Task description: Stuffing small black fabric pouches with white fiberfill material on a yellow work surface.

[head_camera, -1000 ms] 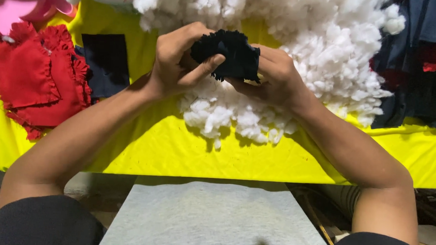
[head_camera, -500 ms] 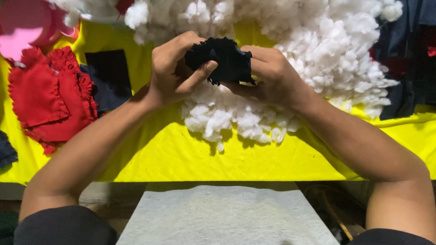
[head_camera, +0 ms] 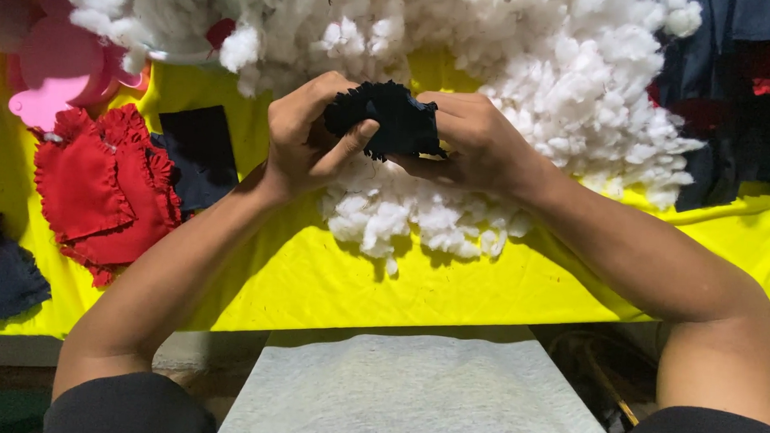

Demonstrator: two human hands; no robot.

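Note:
Both hands hold a small dark navy fabric piece with a frilled edge (head_camera: 389,117) above the table. My left hand (head_camera: 306,139) grips its left side, thumb pressed on the front. My right hand (head_camera: 470,142) clasps its right side with fingers curled around it. Under and behind the hands lies a big heap of white fluffy stuffing (head_camera: 512,83) on a yellow cloth (head_camera: 313,274).
A stack of red frilled fabric pieces (head_camera: 101,187) lies at the left beside a flat dark navy piece (head_camera: 199,152). Pink shapes (head_camera: 54,72) sit at the far left. Another dark frilled piece (head_camera: 1,278) is at the left edge. Dark and red fabrics (head_camera: 746,85) pile at the right.
The view has shifted slightly, so the hands and the dark piece sit a little higher and more central. Both hands keep working the dark piece; the left thumb has moved across its front.

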